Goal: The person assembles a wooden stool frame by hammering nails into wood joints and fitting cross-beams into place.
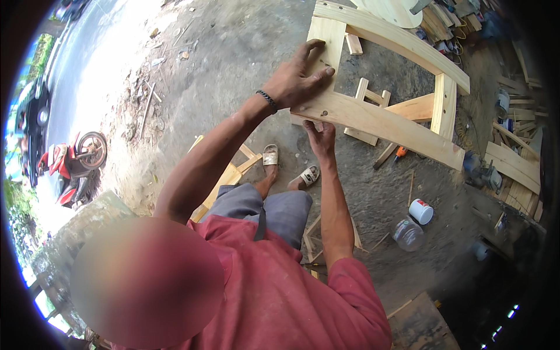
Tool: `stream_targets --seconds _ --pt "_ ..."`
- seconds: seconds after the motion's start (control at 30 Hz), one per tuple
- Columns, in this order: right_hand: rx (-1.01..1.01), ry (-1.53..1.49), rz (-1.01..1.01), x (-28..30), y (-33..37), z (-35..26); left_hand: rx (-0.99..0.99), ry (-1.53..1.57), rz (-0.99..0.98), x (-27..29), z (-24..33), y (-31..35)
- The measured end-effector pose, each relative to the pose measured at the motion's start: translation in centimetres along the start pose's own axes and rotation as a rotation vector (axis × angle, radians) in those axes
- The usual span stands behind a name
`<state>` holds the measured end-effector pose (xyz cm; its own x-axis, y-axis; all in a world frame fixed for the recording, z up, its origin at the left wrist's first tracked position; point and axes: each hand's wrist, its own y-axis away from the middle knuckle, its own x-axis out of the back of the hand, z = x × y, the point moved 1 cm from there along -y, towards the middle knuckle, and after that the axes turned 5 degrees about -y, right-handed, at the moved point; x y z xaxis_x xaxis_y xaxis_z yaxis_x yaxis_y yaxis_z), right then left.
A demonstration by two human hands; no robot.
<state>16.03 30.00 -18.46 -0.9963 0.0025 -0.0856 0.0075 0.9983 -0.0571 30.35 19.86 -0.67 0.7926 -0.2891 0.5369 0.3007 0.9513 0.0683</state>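
A pale wooden frame [373, 119] of joined boards stretches across the upper right, with small dark holes near its joints. One of its long rails, at the far side, is curved. My left hand [294, 81] grips the wide end board near a corner, thumb and one finger spread on its top face; the other fingers are mostly hidden. Just below that corner my right hand [321, 137] holds the near rail's edge, with its fingertips partly hidden by the wood. Inside the frame's outline, shorter wood pieces [363, 93] show; I cannot tell whether they are joined to it.
An orange-and-dark tool [401, 153] lies under the near rail. A white tub [421, 212] and a clear plastic container [408, 234] rest on the floor at right. Stacked boards [513, 166] line the right side. Behind my left arm is slatted woodwork [230, 175]; a red motorbike [73, 160] stands roadside.
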Motion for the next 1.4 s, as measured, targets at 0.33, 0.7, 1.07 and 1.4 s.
stream_targets --seconds 0.33,0.7,1.07,1.4 --pt "-0.017 -0.187 0.062 -1.2 1.2 -2.4 0.039 0.048 0.001 0.4 0.0 1.7" --pt "-0.073 0.354 0.254 -1.8 3.2 -10.9 -0.002 0.118 0.118 0.7 0.0 2.4" --pt "0.404 1.035 -0.076 1.5 1.9 -25.1 0.135 0.457 0.134 1.6 -2.6 4.4" --pt "0.174 1.252 -0.434 0.8 -2.8 -25.2 -0.112 0.292 0.049 -1.7 -8.3 11.6"
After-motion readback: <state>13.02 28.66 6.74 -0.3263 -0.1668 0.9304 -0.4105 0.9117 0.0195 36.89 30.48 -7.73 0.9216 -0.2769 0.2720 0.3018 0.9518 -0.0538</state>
